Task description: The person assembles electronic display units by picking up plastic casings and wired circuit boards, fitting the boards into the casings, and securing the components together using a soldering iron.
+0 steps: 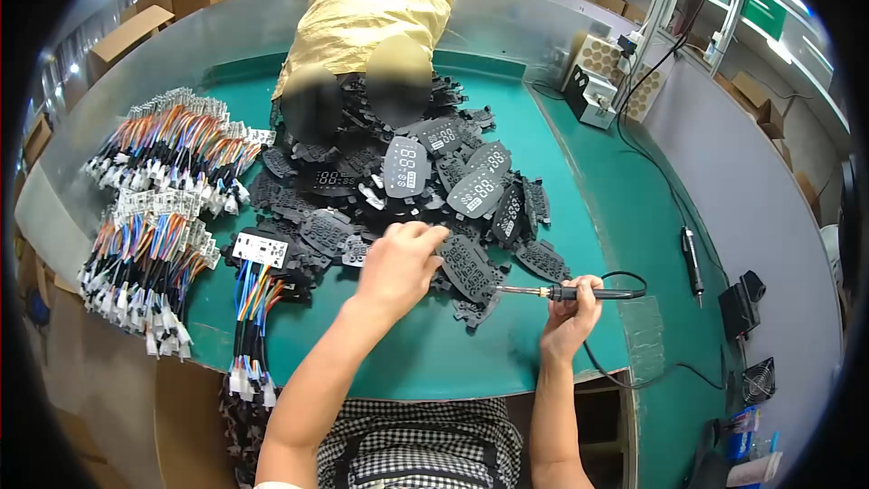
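My right hand [570, 317] grips a soldering iron [588, 292] by its black handle, and the metal tip points left toward the pile. Curled over the near side of the pile is my left hand [398, 263], its fingers closed; what they hold, if anything, is hidden. The pile is made of black plastic display panels [471, 267] with digit-shaped cut-outs, several lying face up. Left of my left hand, a white circuit board [260, 249] with a bundle of coloured wires [255, 308] lies on a panel, its white connectors hanging toward the table's front edge.
Stacks of wired circuit boards [154, 217] lie on the left side of the green mat [398, 371]. A yellow sack [376, 4] lies behind the panels. At right are another black-handled tool [692, 263], a small fan [759, 380] and a white box [590, 95]. The iron's cord loops right.
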`<state>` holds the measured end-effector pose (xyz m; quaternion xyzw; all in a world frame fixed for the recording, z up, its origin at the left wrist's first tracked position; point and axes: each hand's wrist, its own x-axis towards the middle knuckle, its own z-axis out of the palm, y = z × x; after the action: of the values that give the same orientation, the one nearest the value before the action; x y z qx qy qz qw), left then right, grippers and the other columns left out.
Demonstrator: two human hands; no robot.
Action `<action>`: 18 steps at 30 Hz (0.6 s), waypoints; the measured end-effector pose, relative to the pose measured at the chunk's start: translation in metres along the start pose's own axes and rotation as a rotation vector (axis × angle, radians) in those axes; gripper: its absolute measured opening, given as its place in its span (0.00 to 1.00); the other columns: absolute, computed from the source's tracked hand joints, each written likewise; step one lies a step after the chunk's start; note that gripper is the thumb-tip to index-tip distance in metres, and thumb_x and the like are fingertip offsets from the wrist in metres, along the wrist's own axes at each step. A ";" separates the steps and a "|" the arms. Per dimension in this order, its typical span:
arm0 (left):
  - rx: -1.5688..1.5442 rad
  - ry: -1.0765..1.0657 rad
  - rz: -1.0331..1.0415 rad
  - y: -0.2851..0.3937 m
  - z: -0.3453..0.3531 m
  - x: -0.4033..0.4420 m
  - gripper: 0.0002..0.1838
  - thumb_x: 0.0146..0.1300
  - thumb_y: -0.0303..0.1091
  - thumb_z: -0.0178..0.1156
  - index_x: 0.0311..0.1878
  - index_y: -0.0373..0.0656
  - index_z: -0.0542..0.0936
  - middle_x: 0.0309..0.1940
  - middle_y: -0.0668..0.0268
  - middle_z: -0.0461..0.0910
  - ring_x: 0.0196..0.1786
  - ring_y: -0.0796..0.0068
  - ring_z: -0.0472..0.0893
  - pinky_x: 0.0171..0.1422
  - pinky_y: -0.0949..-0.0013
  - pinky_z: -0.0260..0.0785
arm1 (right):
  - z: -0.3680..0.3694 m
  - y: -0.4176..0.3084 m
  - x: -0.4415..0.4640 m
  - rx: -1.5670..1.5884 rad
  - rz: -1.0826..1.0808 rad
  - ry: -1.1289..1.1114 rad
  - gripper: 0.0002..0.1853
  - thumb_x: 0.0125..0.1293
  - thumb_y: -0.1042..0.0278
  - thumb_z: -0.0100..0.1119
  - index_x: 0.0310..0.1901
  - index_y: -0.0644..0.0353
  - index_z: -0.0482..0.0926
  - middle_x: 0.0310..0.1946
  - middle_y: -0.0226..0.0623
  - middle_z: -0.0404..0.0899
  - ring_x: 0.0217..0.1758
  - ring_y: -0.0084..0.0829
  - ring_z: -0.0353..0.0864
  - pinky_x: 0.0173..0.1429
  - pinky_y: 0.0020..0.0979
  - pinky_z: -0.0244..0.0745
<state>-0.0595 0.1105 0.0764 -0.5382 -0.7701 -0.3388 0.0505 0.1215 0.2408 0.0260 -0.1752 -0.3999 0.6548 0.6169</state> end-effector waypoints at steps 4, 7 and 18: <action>0.030 -0.004 0.189 -0.035 0.048 0.021 0.15 0.45 0.20 0.60 0.39 0.40 0.78 0.36 0.60 0.77 0.41 0.59 0.75 0.46 0.63 0.70 | -0.004 -0.004 0.003 -0.032 0.011 0.059 0.06 0.63 0.65 0.48 0.30 0.54 0.65 0.19 0.25 0.64 0.15 0.12 0.54 0.17 0.15 0.52; -0.002 0.149 0.209 -0.017 0.020 0.006 0.11 0.45 0.19 0.60 0.35 0.38 0.78 0.32 0.60 0.76 0.38 0.59 0.75 0.43 0.63 0.69 | -0.003 -0.005 0.006 -0.009 0.009 0.044 0.07 0.64 0.65 0.47 0.29 0.54 0.63 0.19 0.24 0.61 0.16 0.13 0.54 0.17 0.16 0.50; -0.038 0.100 -0.250 0.009 -0.016 -0.133 0.18 0.42 0.25 0.66 0.40 0.38 0.78 0.40 0.58 0.76 0.42 0.59 0.72 0.45 0.64 0.67 | 0.010 0.004 -0.009 -0.106 0.073 -0.301 0.07 0.59 0.71 0.51 0.30 0.60 0.62 0.19 0.28 0.60 0.17 0.17 0.55 0.21 0.19 0.52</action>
<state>-0.0008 -0.0029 0.0333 -0.4214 -0.8212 -0.3832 0.0361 0.1134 0.2293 0.0268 -0.1219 -0.5152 0.6736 0.5157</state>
